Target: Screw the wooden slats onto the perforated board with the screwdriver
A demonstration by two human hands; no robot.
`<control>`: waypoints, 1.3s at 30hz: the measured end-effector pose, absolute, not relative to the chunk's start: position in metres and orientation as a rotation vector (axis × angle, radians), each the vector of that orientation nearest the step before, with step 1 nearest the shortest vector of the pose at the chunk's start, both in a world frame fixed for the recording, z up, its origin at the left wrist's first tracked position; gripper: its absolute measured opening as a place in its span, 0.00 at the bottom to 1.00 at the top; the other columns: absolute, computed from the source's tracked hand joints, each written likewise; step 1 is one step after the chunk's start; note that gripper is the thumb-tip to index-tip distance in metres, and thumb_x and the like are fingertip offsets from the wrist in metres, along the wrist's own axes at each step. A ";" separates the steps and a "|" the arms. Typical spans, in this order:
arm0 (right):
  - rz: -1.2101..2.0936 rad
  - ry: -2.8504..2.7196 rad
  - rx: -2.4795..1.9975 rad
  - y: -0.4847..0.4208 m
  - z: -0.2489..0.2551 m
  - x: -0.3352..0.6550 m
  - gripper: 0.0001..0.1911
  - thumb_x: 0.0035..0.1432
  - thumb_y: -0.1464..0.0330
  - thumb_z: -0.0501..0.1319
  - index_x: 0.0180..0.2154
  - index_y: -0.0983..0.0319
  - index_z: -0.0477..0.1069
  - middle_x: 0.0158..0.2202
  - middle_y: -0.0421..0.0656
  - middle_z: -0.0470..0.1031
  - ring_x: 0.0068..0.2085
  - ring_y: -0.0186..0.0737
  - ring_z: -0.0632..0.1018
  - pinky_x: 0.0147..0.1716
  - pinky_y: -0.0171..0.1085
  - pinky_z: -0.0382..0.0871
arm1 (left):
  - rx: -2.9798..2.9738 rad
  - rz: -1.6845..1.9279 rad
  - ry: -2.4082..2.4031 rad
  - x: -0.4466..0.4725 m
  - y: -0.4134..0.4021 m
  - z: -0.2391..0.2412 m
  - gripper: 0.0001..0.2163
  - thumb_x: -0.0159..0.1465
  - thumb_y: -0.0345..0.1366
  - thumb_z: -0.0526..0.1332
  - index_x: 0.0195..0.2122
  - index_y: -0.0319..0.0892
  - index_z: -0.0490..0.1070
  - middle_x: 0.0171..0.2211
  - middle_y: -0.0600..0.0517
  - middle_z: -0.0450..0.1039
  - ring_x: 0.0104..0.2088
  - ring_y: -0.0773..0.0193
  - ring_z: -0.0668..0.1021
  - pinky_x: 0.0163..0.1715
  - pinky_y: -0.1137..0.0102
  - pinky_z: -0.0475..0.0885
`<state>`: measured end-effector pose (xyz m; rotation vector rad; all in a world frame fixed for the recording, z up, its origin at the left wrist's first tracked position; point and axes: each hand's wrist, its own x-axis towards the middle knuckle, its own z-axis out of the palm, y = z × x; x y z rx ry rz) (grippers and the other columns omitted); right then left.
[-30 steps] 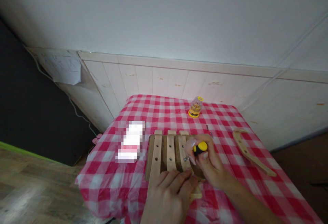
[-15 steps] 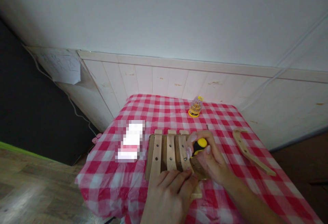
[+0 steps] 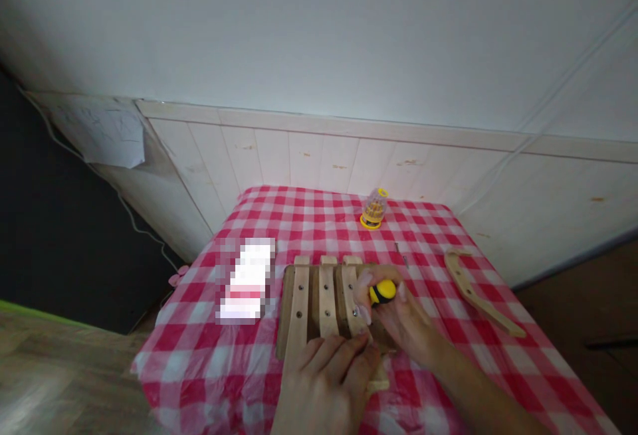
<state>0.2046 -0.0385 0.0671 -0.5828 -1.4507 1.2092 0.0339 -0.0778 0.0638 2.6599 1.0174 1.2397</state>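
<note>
A brown wooden board (image 3: 312, 323) lies on the table, bearing three curved pale wooden hooks, among them a left hook (image 3: 300, 301), a middle hook (image 3: 326, 299) and a right hook (image 3: 351, 295). Dark screw heads show in each. My left hand (image 3: 331, 372) rests over their near ends, its fingers closed on the right hook. In my right hand (image 3: 406, 325) is a screwdriver (image 3: 383, 291) with a yellow and black handle, gripped over the right hook's screws. Its tip is hidden behind my fingers. A loose wooden hook (image 3: 481, 302) lies to the right.
A clear bit case (image 3: 373, 210) with yellow rings stands at the back. Small screws (image 3: 405, 260) lie beyond my right hand. To the left is a blurred-out white object (image 3: 246, 279). Red-and-white checked cloth (image 3: 199, 355) covers the table, which adjoins a panelled wall (image 3: 304, 163).
My right hand has turned a little, and the screwdriver handle now lies more sideways. My left hand stays on the hooks. The whole view has shifted slightly.
</note>
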 end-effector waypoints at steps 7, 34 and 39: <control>1.140 -1.422 -0.543 -0.038 0.079 0.202 0.10 0.71 0.58 0.60 0.43 0.50 0.57 0.37 0.38 0.72 0.34 0.38 0.72 0.37 0.40 0.69 | 2.666 1.201 1.002 0.034 -0.078 0.060 0.17 0.79 0.37 0.49 0.45 0.45 0.79 0.42 0.57 0.85 0.34 0.64 0.85 0.33 0.69 0.79; 1.264 -1.285 -0.637 -0.035 0.082 0.197 0.26 0.69 0.42 0.47 0.46 0.54 0.68 0.26 0.38 0.65 0.25 0.40 0.63 0.26 0.40 0.64 | 2.690 1.068 0.990 0.030 -0.080 0.059 0.07 0.74 0.33 0.60 0.48 0.45 0.78 0.46 0.56 0.85 0.38 0.64 0.85 0.36 0.70 0.80; 1.165 -1.533 -0.668 -0.038 0.076 0.203 0.25 0.72 0.47 0.47 0.44 0.55 0.74 0.26 0.39 0.65 0.28 0.40 0.67 0.31 0.41 0.65 | 2.662 1.159 1.004 0.031 -0.079 0.060 0.10 0.76 0.35 0.56 0.46 0.45 0.78 0.45 0.56 0.85 0.38 0.64 0.85 0.37 0.70 0.80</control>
